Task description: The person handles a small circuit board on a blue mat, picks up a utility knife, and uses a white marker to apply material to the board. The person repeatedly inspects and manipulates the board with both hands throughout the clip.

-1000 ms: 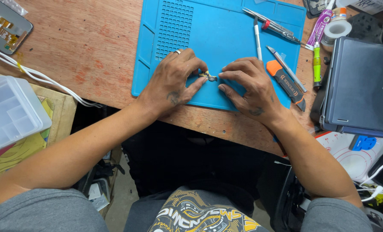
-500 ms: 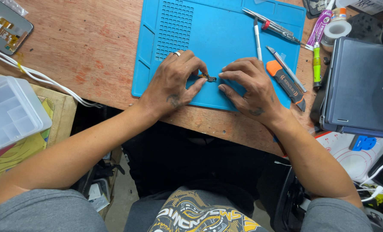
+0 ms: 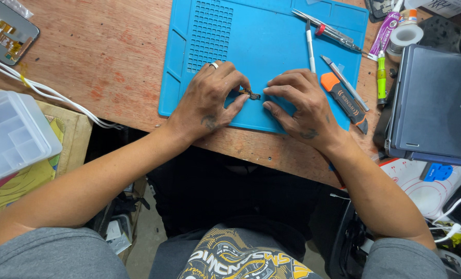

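Pinching a small dark metal part [image 3: 250,94] between fingertip and thumb, the left hand [image 3: 207,101] grasps it low on the blue work mat [image 3: 251,36], while the right hand [image 3: 300,106] rests just beside it, fingertips bent onto the mat and holding nothing. One such part shows; it lies between the two hands, its long axis running left to right, nearer the left hand and just short of the right forefinger. Beyond lie one orange-handled knife [image 3: 344,95], one white-handled knife [image 3: 310,44] and one pair of tweezers [image 3: 326,30].
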